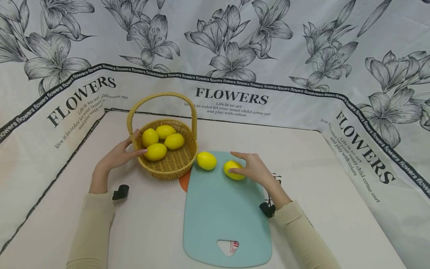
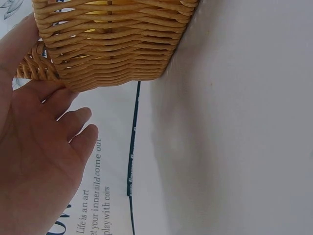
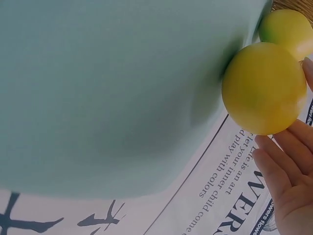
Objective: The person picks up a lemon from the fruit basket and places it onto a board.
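My left hand [image 1: 118, 155] grips the left side of a wicker basket [image 1: 167, 172] near the foot of its arched handle, thumb over the rim. In the left wrist view, the fingers of the left hand [image 2: 44, 142] curl outside the basket's woven wall [image 2: 112, 54]. Several yellow lemons [image 1: 165, 132] lie inside the basket. With thumb and fingers, my right hand [image 1: 255, 170] holds a lemon [image 1: 231, 169] over the far end of a light blue cutting board [image 1: 225, 209]. Another lemon [image 1: 206, 160] sits between it and the basket, at the board's far left corner.
The board lies on a white table [image 1: 144, 224] and has a triangular hole at its near end. An orange patch [image 1: 183, 182] shows between basket and board. Behind the table hangs a white cloth [image 1: 231, 99] printed with flowers and lettering.
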`<act>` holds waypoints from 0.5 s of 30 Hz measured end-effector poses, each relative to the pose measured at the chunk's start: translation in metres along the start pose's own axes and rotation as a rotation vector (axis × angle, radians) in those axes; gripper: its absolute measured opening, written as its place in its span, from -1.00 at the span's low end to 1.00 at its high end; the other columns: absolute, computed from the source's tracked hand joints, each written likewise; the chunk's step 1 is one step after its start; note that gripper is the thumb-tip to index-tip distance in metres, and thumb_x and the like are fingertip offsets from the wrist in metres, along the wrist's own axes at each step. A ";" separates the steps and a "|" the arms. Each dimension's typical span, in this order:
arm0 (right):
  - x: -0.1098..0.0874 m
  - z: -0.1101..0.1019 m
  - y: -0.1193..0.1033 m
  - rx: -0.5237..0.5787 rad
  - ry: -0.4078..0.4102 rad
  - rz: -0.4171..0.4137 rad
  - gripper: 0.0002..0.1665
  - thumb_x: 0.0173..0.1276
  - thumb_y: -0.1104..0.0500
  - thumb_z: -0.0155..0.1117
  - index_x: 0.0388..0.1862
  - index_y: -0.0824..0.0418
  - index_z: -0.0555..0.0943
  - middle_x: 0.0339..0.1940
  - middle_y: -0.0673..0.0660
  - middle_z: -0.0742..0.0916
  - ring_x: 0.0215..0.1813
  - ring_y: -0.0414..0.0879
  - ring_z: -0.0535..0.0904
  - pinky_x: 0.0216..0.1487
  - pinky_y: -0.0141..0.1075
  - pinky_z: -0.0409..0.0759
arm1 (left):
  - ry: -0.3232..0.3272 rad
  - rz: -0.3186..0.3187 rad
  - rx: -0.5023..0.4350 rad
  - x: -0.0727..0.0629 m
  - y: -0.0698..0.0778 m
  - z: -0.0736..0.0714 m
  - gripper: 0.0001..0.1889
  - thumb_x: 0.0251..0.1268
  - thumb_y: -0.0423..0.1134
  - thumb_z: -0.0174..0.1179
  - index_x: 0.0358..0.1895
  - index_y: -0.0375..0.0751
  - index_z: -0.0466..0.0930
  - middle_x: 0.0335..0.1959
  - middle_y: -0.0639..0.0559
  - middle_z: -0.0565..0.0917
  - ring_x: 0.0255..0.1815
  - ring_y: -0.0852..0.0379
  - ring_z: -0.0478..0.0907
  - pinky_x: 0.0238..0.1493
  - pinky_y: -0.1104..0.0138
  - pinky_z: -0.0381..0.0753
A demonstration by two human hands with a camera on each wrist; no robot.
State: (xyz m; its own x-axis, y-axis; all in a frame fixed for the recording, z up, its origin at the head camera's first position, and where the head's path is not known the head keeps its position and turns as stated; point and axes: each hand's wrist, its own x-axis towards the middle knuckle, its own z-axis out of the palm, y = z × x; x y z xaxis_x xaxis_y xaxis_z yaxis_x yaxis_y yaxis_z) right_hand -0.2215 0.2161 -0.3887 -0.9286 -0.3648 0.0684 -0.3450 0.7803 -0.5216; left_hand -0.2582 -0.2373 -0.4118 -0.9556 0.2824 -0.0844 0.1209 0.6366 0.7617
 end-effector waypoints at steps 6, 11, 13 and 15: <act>0.001 0.003 0.002 -0.007 -0.009 -0.002 -0.20 0.14 -0.01 0.50 0.31 0.28 0.48 0.26 0.23 0.57 0.18 0.11 0.51 0.21 0.02 0.46 | 0.002 0.000 -0.003 0.000 -0.001 0.000 -0.04 0.30 0.22 0.13 0.54 0.26 -0.38 0.55 -0.27 -0.17 0.49 -0.41 -0.24 0.32 -0.37 -0.16; 0.002 0.004 0.002 -0.006 -0.003 0.010 -0.21 0.13 0.01 0.51 0.30 0.28 0.49 0.26 0.22 0.58 0.32 0.15 0.42 0.30 0.06 0.38 | 0.002 0.006 -0.001 0.000 0.000 0.001 -0.05 0.31 0.21 0.13 0.54 0.26 -0.38 0.55 -0.27 -0.17 0.49 -0.41 -0.23 0.33 -0.36 -0.15; 0.002 0.004 0.003 -0.010 0.000 0.004 -0.21 0.13 0.01 0.50 0.30 0.28 0.49 0.25 0.22 0.58 0.33 0.16 0.41 0.31 0.06 0.37 | 0.003 0.007 0.002 0.000 0.000 0.001 -0.05 0.31 0.21 0.13 0.54 0.25 -0.37 0.55 -0.27 -0.17 0.48 -0.42 -0.22 0.33 -0.36 -0.15; 0.002 0.003 0.003 -0.013 0.004 -0.005 -0.21 0.14 0.01 0.50 0.30 0.28 0.49 0.25 0.23 0.58 0.32 0.17 0.41 0.30 0.06 0.37 | 0.005 0.007 0.003 -0.001 0.000 0.001 -0.05 0.32 0.20 0.13 0.54 0.24 -0.37 0.54 -0.28 -0.17 0.48 -0.42 -0.22 0.33 -0.36 -0.15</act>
State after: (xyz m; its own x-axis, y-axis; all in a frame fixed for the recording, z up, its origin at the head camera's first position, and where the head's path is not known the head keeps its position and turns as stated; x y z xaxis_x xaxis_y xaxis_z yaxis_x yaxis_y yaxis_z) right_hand -0.2240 0.2159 -0.3929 -0.9275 -0.3664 0.0743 -0.3511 0.7852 -0.5101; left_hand -0.2575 -0.2368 -0.4120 -0.9559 0.2838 -0.0760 0.1287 0.6369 0.7601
